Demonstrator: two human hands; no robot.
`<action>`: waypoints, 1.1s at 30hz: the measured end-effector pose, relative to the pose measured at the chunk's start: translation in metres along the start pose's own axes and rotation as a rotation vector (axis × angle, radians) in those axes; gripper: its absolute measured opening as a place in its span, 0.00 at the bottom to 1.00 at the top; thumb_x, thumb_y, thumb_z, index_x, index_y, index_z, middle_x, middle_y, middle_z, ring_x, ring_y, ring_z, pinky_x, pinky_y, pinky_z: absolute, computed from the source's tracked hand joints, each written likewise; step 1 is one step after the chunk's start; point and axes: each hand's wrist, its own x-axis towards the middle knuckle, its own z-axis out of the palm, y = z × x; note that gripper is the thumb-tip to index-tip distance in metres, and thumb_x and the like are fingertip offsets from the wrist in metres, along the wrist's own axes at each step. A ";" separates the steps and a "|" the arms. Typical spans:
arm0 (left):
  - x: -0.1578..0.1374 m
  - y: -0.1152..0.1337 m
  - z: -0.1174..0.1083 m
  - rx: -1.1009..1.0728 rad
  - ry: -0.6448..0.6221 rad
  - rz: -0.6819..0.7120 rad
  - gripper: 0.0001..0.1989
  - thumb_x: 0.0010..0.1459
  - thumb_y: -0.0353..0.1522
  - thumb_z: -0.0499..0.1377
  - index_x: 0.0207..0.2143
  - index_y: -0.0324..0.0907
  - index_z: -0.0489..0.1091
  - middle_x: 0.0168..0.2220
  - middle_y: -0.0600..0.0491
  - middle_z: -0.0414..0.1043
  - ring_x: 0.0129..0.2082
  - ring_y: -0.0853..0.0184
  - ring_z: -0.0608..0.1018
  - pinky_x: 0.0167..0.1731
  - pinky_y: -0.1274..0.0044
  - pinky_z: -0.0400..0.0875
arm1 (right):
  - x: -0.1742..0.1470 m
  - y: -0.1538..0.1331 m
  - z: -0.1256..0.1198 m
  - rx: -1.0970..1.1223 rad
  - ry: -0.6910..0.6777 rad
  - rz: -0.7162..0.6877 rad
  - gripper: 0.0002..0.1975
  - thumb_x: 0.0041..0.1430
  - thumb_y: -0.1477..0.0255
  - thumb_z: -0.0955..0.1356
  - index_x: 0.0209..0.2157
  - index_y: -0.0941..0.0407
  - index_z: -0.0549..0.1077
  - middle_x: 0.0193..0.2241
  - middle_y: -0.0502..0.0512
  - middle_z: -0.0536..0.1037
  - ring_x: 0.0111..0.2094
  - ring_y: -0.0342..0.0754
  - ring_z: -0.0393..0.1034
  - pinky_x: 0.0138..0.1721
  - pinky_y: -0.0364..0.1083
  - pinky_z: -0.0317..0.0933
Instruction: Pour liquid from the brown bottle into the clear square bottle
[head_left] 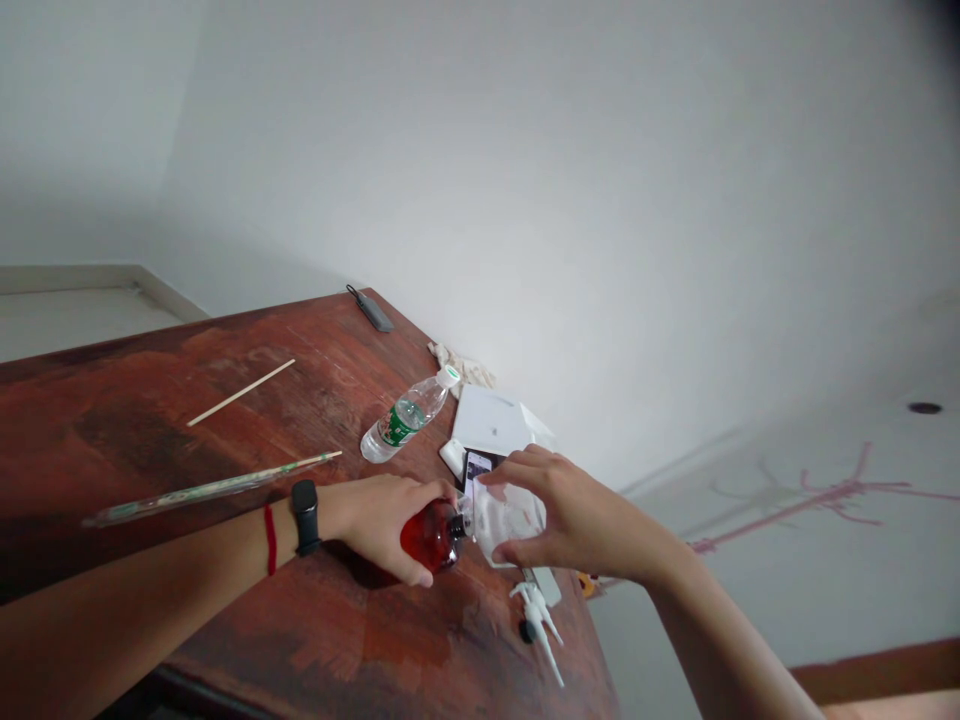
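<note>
My left hand [394, 520] is wrapped round a red bottle [431, 540] with a dark neck, low over the wooden table. A clear bottle [506, 520] lies tipped sideways in my right hand [551, 505], its mouth at the neck of the red one. Whether liquid runs between them I cannot tell. Near my right hand, a white spray nozzle [536, 612] with its tube lies on the table, beside a small black cap [527, 632]. Behind my hands stands a water bottle [405, 422] with a green label and a white cap.
The reddish-brown table [315, 640] carries a single chopstick [240, 392], wrapped chopsticks [217, 488] and a grey tag-like object [371, 310]. A phone [476, 468], a white box [491, 420] and a cloth [465, 366] lie near the wall side. A pink rack [810, 497] is at right.
</note>
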 end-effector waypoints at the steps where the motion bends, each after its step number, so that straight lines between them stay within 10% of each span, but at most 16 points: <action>1: -0.001 0.000 -0.001 -0.014 0.003 0.013 0.19 0.74 0.39 0.66 0.62 0.41 0.74 0.60 0.44 0.76 0.53 0.53 0.82 0.52 0.58 0.83 | -0.001 0.002 0.002 0.012 0.009 0.003 0.28 0.54 0.68 0.83 0.56 0.55 0.80 0.52 0.62 0.85 0.54 0.64 0.76 0.57 0.62 0.69; 13: -0.004 0.006 -0.010 -0.081 -0.003 0.150 0.18 0.74 0.40 0.66 0.60 0.41 0.75 0.58 0.45 0.78 0.52 0.53 0.83 0.52 0.59 0.82 | -0.042 0.037 0.094 0.370 0.381 0.124 0.33 0.61 0.62 0.78 0.66 0.50 0.72 0.57 0.62 0.81 0.57 0.63 0.76 0.59 0.62 0.69; 18: -0.007 0.014 -0.012 -0.010 -0.108 0.194 0.38 0.48 0.37 0.79 0.61 0.47 0.72 0.52 0.51 0.84 0.51 0.48 0.86 0.51 0.67 0.79 | -0.046 0.040 0.131 0.518 0.542 0.188 0.42 0.59 0.61 0.79 0.72 0.48 0.67 0.64 0.63 0.78 0.61 0.65 0.75 0.63 0.64 0.68; 28: -0.004 0.001 -0.009 -0.071 -0.053 0.140 0.38 0.47 0.36 0.74 0.62 0.50 0.70 0.57 0.49 0.82 0.55 0.49 0.85 0.58 0.65 0.78 | -0.015 0.027 0.227 1.382 0.852 0.081 0.50 0.53 0.43 0.79 0.70 0.49 0.68 0.59 0.67 0.82 0.62 0.71 0.77 0.66 0.68 0.66; 33: -0.004 -0.002 -0.009 -0.149 -0.008 0.134 0.36 0.52 0.40 0.72 0.63 0.50 0.69 0.61 0.48 0.79 0.59 0.49 0.82 0.61 0.64 0.77 | -0.004 0.021 0.256 1.569 0.750 0.019 0.47 0.48 0.44 0.81 0.64 0.43 0.65 0.58 0.64 0.81 0.56 0.69 0.80 0.54 0.63 0.75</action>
